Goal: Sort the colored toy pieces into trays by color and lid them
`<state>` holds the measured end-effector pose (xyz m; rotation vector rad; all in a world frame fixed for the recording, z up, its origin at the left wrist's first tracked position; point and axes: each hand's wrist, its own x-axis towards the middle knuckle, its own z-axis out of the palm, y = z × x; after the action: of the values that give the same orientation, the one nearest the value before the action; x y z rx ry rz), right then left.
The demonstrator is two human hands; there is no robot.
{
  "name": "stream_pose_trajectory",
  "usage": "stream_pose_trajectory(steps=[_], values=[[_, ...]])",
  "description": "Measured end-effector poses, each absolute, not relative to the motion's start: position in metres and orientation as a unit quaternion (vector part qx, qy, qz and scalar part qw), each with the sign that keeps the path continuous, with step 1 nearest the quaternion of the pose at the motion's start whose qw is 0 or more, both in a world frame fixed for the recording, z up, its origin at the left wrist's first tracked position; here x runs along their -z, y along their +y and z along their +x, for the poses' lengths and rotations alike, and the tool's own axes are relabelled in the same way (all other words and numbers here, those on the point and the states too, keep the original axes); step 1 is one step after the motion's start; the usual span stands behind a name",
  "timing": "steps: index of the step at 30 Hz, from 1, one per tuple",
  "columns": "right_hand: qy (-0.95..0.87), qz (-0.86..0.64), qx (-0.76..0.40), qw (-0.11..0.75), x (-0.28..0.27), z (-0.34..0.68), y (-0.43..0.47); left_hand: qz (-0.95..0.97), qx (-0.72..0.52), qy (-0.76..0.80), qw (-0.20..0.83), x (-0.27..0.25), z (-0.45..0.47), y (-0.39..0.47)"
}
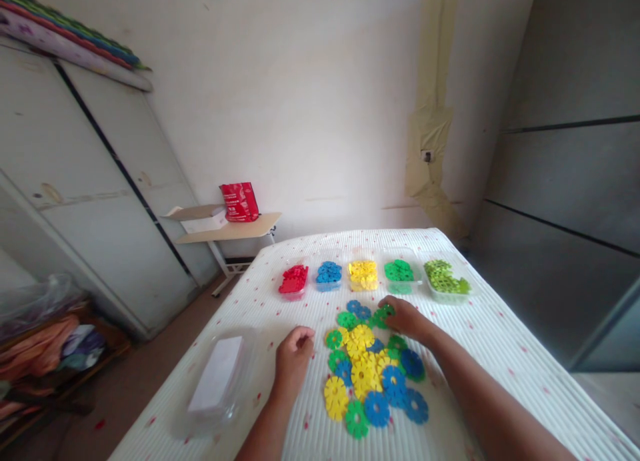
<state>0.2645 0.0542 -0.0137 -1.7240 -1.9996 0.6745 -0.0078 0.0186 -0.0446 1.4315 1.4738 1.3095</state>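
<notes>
A loose pile of notched, snowflake-shaped plastic discs lies in front of me, with yellow discs (366, 374), blue discs (394, 385) and green discs (357, 418) overlapping. At the pile's far right edge, my right hand (403, 318) is closed on a green snowflake disc (382, 316) between thumb and fingers. To the left of the pile, my left hand (294, 351) hovers at or just over the tablecloth. Its fingers are curled in, and nothing shows in them.
Clear tubs stand in a row behind the pile: red pieces (294, 279), blue pieces (329, 272), yellow pieces (363, 274), green pieces (399, 270), light-green pieces (443, 278). A clear container (217, 381) with a white block sits front left. A side table (260, 225) holds a red bag (240, 202).
</notes>
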Motion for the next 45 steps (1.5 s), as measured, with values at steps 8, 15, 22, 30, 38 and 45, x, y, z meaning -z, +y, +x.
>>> stream_pose_trajectory(steps=[8, 15, 22, 30, 38, 45], values=[[-0.723, -0.635, -0.213, 0.170, 0.014, 0.241, 0.049, 0.558, -0.498, 0.572, 0.337, 0.042, -0.006, 0.018], [-0.726, -0.635, -0.204, 0.166, 0.018, 0.232, 0.049, 0.555, -0.494, 0.580, 0.335, 0.041, -0.006, 0.017], [-0.728, -0.620, -0.216, 0.198, 0.017, 0.229, 0.052, 0.560, -0.491, 0.580, 0.329, 0.043, -0.006, 0.018], [-0.760, -0.585, -0.216, 0.183, 0.013, 0.228, 0.047, 0.558, -0.502, 0.570, 0.335, 0.041, -0.005, 0.018], [-0.777, -0.585, -0.200, 0.121, 0.002, 0.240, 0.048, 0.561, -0.504, 0.565, 0.334, 0.042, -0.005, 0.017], [-0.760, -0.595, -0.230, 0.124, -0.006, 0.277, 0.053, 0.562, -0.498, 0.574, 0.326, 0.038, -0.003, 0.016]])
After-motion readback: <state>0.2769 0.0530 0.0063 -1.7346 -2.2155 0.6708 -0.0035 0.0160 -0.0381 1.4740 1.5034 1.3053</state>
